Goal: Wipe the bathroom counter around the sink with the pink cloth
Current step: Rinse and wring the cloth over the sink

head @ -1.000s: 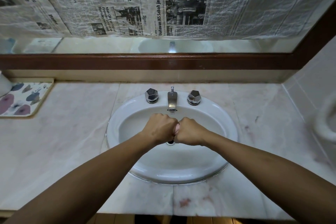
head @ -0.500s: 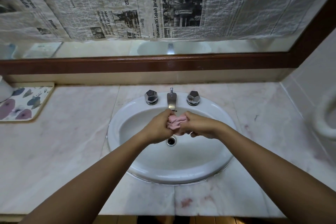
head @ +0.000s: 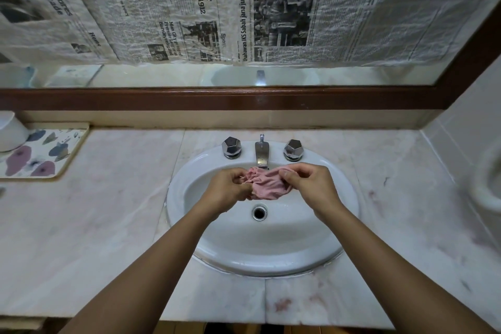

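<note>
The pink cloth [head: 267,184] hangs crumpled over the white oval sink [head: 336,228], just below the chrome tap [head: 262,153]. My left hand [head: 226,190] pinches its left edge and my right hand [head: 309,184] pinches its right edge, stretching it between them. The pale marble counter [head: 108,219] surrounds the sink on all sides. Both forearms reach in from the bottom of the view.
Two faceted chrome knobs [head: 231,147] [head: 293,150] flank the tap. A floral mat [head: 40,154] with a white container [head: 10,130] lies at the back left. A white rounded fixture [head: 488,184] sits at the right edge. A newspaper-covered mirror with a wooden frame [head: 217,99] stands behind.
My fists were pressed together over the drain with the cloth bunched inside. They have risen toward the tap and moved apart, spreading the cloth open between them.
</note>
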